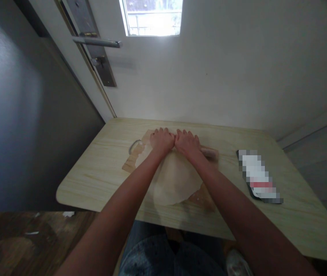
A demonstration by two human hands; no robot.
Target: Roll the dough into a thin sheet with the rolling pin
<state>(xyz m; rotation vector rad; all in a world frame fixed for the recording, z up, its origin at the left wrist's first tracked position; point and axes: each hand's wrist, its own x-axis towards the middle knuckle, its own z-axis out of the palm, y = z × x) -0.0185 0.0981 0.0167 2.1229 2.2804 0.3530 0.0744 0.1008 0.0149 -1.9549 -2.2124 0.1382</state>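
Note:
A broad, thin sheet of pale dough [177, 180] lies spread over a wooden cutting board [130, 163] with a metal handle at its left end. Across the dough's far part runs a rolling pin [210, 153], its right end showing past my wrist and the rest mostly covered. My left hand [162, 140] is closed over the pin with the knuckles up. Right beside it, thumbs meeting, my right hand [188, 142] is wrapped over the same pin. The dough's near edge reaches almost to the board's near side.
The board rests on a light wood-grain table [94, 168]. To the right lies a phone [258, 176], its screen blurred out. Behind the table stands a white door [223, 76] with a metal lever handle [97, 41]. A grey panel [22, 115] rises at the left.

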